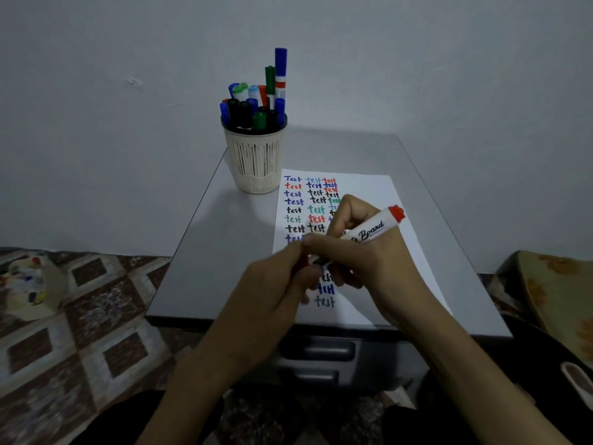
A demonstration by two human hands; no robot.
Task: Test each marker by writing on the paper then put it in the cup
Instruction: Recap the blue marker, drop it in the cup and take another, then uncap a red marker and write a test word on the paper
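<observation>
My right hand [362, 252] grips a white whiteboard marker [373, 234] with a red end, held slanted over the paper [362, 191]. My left hand [279, 284] pinches the red cap [303, 263] at the marker's lower end; whether the cap is on or just off I cannot tell. The white sheet lies on the grey tabletop and carries columns of the word "test" in blue, red, black and green. The cream slatted cup [255, 159] stands at the sheet's far left corner, filled with several markers [256, 104].
The small grey table [205, 252] has drawers at its front edge [317, 351]. A patterned floor mat [80, 332] lies to the left with a paint-stained object [29, 284] on it. A yellowish cloth [558, 290] sits at the right. A wall rises right behind the table.
</observation>
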